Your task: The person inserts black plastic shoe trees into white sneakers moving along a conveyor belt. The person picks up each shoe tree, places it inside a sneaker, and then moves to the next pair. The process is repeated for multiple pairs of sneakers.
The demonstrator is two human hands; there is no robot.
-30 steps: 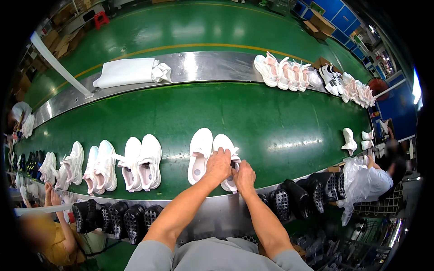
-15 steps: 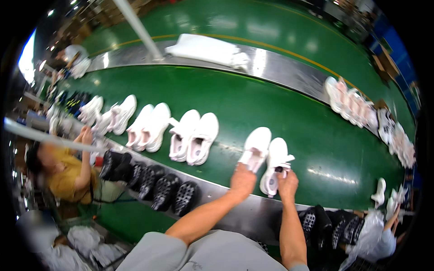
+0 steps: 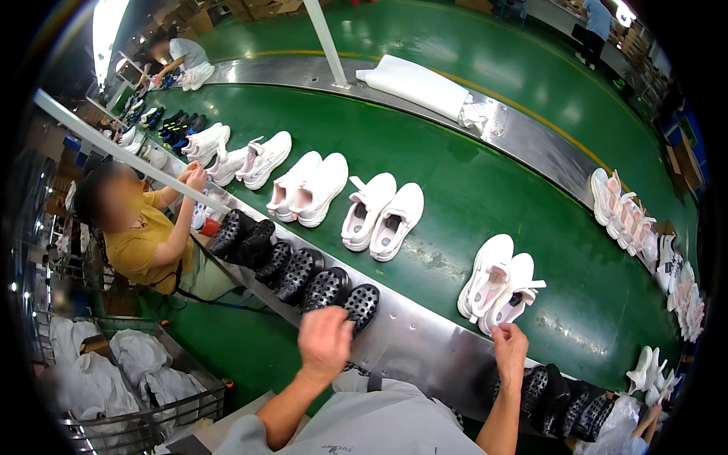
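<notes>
While shirt lettering (image 3: 335, 449) shows, left grip (image 3: 326, 343) looks curled — right grip (image 3: 509, 346), by shoe (image 3: 508, 297), unclear

Bright, fairly even light reaches the left hand (image 3: 326, 341) and right hand (image 3: 509, 345), with a lamp (image 3: 108, 34) burnt out to white far beyond and to the left of them and a smaller glaring light (image 3: 625, 14) far off to the upper right. Pale sheen lies on the metal strip (image 3: 523, 140) and floor (image 3: 561, 114) beyond the hands, while the white shoes (image 3: 491, 262) just ahead of the right one look nearly washed out. The left one is softly smeared, the bench (image 3: 523, 208) bows, and surroundings darken into a black fisheye rim.
</notes>
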